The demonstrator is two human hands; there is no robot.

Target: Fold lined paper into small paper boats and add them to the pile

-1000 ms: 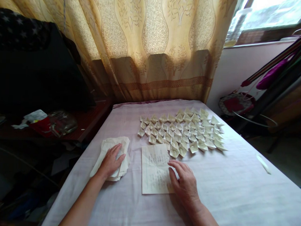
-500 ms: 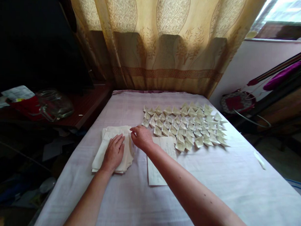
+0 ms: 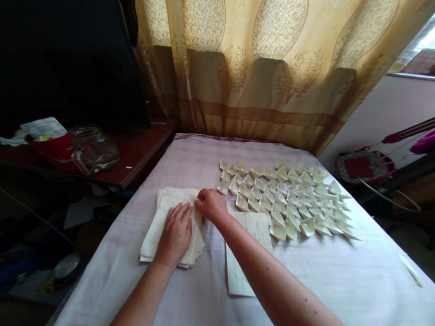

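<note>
My left hand (image 3: 176, 228) lies flat on a stack of off-white paper sheets (image 3: 158, 227), its fingers stretched toward the far edge. At the stack's far right corner, my right hand (image 3: 212, 204) is closed in a pinch on the edge of a sheet of paper; the fingertips are partly hidden. Beneath my right forearm, a separate sheet with faint writing (image 3: 238, 270) lies on the cloth. Farther right, folded paper boats (image 3: 280, 196) stand close together in several rows.
A pale cloth (image 3: 198, 305) covers the table. A thin white strip (image 3: 410, 269) lies near its right edge. To the left, a glass jug (image 3: 96, 149) and a red container (image 3: 57, 150) stand on a brown wooden surface. A patterned curtain (image 3: 241, 88) hangs behind.
The view has shifted left and tilted, so things appear farther right and lower. My right fingers have curled closer at the stack's corner; my left hand stays on the paper.
</note>
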